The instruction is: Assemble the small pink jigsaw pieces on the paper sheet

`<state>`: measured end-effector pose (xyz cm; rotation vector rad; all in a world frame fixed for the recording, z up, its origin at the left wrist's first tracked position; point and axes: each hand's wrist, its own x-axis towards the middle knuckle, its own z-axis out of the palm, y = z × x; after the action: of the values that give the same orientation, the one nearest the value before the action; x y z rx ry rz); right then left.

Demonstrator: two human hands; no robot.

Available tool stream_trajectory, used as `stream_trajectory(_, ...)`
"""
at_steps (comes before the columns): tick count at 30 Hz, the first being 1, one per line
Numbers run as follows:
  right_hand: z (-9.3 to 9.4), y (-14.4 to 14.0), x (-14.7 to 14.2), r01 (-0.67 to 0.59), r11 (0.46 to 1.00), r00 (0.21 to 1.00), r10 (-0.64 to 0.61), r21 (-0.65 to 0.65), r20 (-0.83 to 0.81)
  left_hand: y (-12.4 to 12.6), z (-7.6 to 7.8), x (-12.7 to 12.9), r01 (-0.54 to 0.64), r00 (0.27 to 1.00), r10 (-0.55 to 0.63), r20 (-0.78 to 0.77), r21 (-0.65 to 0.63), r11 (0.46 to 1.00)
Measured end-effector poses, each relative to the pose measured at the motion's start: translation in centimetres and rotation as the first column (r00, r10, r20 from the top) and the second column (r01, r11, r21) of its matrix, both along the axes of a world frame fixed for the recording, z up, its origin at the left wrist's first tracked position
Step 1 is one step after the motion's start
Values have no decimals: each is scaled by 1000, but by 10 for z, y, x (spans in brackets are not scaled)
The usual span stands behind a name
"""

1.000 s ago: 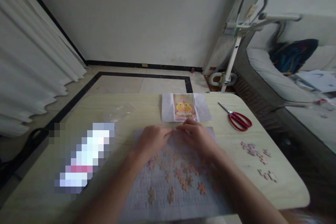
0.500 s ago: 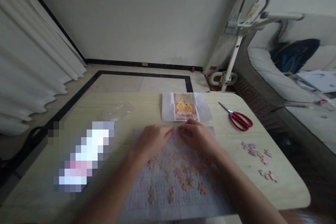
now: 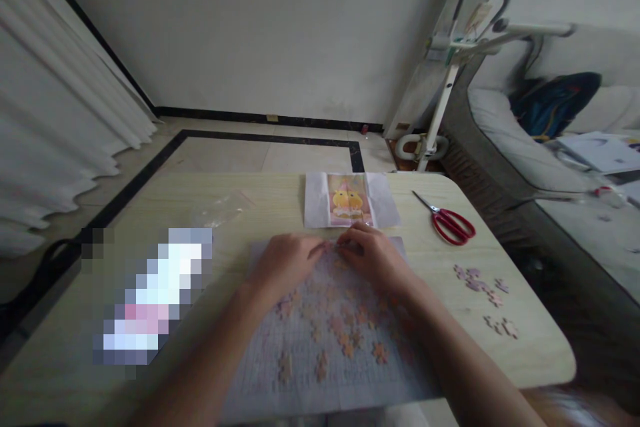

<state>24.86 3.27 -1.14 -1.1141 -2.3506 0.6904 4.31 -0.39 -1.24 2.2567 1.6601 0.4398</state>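
Near the far edge of a printed paper sheet (image 3: 345, 390), my left hand (image 3: 293, 257) and my right hand (image 3: 367, 257) come close together. Small pinkish jigsaw puzzle pieces (image 3: 329, 247) lie at their fingertips, pinched by the closed fingers of both hands; the exact outlines are blurred. Closer to me, several loose orange and pink puzzle pieces (image 3: 347, 345) are scattered over the sheet. Just beyond my hands lies a white reference picture (image 3: 349, 200) with a yellow cartoon figure on it.
Red-handled scissors (image 3: 453, 225) lie at the right of the wooden table (image 3: 270, 200), with several puzzle pieces (image 3: 475, 279) nearer its edge. A clear plastic bag (image 3: 220, 210) and a pixelated bright object (image 3: 155, 293) are on the left. A sofa (image 3: 530, 160) stands beyond the right side.
The whole view has shifted slightly. My hands stay together at the far end of the sheet, with only small finger movement.
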Motion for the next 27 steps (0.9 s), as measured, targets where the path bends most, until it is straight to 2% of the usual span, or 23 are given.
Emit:
stream_trajectory(7,10,7,16,117,980,991,-127,-162,-52,-2,4,0,-19,1000,19,10,-6,1000)
stream_trajectory(12,11,11,27,83,975,995,-94,-206,-44,-1,4,0,-23,1000,23,0,4,1000)
stream_trajectory(17,11,11,28,71,981,997,-73,-182,0,0,5,-4,-51,998,52,-35,36,998)
stream_trajectory(23,11,11,28,69,995,996,-65,-66,57,1,7,-8,-78,994,80,-79,21,997)
stream_trajectory(27,11,7,25,14,997,998,-9,-72,63,1,12,-11,-89,991,88,-99,-1,996)
